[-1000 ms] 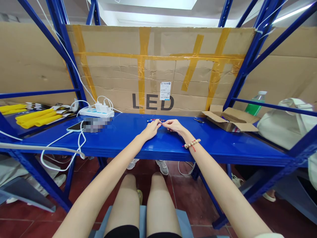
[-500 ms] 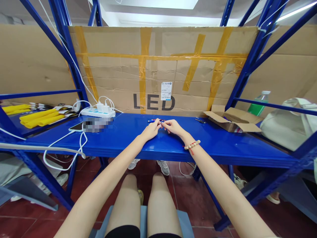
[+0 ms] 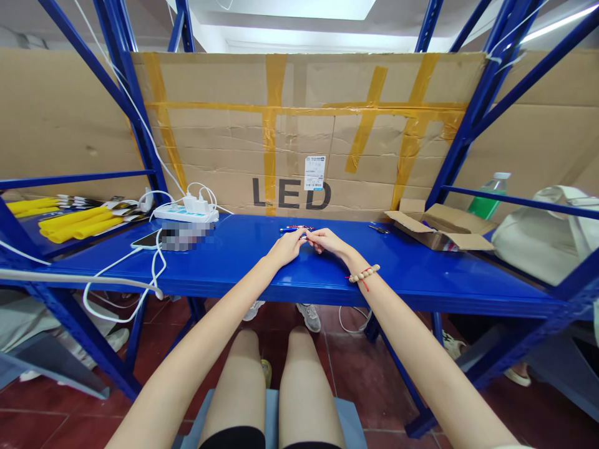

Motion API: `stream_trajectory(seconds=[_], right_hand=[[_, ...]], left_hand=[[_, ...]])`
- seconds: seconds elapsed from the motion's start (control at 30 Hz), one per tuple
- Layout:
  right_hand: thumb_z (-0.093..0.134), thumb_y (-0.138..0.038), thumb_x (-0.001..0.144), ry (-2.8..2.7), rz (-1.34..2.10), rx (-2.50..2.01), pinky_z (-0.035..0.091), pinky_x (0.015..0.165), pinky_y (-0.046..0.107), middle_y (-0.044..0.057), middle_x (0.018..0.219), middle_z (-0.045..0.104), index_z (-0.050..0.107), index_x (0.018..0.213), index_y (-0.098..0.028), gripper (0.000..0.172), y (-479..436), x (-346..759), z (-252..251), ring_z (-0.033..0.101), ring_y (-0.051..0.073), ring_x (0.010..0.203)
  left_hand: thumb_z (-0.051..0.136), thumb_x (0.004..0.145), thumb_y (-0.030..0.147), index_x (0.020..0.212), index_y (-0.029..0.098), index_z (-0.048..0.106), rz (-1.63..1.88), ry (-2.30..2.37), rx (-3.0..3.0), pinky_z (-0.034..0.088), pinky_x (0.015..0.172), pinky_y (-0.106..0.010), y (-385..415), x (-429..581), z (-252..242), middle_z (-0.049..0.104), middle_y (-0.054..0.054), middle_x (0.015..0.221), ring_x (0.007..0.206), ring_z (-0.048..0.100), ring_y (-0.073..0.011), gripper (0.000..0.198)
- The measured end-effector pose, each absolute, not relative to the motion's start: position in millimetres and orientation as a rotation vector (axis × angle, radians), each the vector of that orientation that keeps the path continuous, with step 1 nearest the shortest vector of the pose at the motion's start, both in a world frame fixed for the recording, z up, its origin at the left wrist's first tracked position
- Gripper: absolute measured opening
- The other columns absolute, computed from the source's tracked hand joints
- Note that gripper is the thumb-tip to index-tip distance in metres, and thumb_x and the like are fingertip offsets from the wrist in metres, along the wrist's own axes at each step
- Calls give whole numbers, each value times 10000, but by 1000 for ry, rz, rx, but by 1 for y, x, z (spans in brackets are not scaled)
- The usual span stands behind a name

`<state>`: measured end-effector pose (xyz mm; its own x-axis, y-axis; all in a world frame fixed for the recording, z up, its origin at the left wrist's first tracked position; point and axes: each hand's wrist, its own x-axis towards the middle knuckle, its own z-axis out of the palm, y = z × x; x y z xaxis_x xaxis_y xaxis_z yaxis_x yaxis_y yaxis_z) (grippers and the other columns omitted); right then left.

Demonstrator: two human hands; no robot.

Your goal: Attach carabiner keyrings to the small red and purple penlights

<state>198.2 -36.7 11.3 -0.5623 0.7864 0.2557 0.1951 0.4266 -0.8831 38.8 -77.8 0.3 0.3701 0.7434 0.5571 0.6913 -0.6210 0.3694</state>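
My left hand (image 3: 289, 247) and my right hand (image 3: 329, 241) meet at the middle of the blue table (image 3: 234, 262), fingertips pinched together. Between them is something small and partly silvery, too small and too covered by the fingers to name. Both hands are closed on it. Just beyond the fingertips lie a few slim pen-like pieces (image 3: 292, 229), blue and dark red, partly hidden behind my hands. A beaded bracelet with red string (image 3: 365, 273) circles my right wrist.
At left are a white power strip (image 3: 185, 213), a phone (image 3: 146, 240) with white cables, and yellow sleeve-like items (image 3: 79, 221). Scissors (image 3: 379, 228), an open cardboard box (image 3: 437, 227), a green bottle (image 3: 489, 196) and a pale bag (image 3: 538, 231) are right. A cardboard sheet (image 3: 224, 143) stands behind.
My fingers have shifted slightly, with the left fingers bending closer over the small piece. Both hands stay in the same place on the table.
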Motion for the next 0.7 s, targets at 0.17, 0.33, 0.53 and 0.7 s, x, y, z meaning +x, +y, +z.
stream_trajectory(seconds=[0.17, 0.33, 0.53, 0.7], right_hand=[[606, -680, 599, -1894, 1155, -844, 303, 387, 207, -49, 426, 421, 510, 528, -161, 533, -37, 195, 14, 394, 57, 362], [698, -606, 543, -1740, 1112, -851, 285, 390, 192, -60, 447, 433, 541, 579, -156, 477, -37, 196, 17, 383, 43, 391], [759, -524, 487, -1634, 1093, -833, 305, 411, 190, -37, 592, 549, 640, 792, -163, 487, -32, 199, 15, 420, 47, 461], [761, -502, 498, -1624, 1123, -800, 322, 425, 188, -20, 660, 579, 674, 832, -166, 481, -28, 201, 13, 409, 39, 479]], left_hand=[[347, 904, 207, 1006, 210, 570, 1149, 1463, 2508, 456, 857, -322, -79, 44, 4, 643, -53, 1069, 1003, 591, -207, 246], [326, 918, 236, 1071, 222, 544, 1196, 1571, 2460, 445, 855, -312, -81, 48, 7, 629, -43, 1111, 1029, 577, -208, 266], [295, 929, 261, 1093, 237, 517, 1211, 1656, 2402, 453, 814, -317, -82, 48, 8, 627, -42, 1106, 1001, 585, -212, 278], [294, 929, 266, 1089, 244, 503, 1225, 1658, 2402, 450, 806, -305, -85, 47, 10, 631, -36, 1094, 1000, 585, -206, 264]])
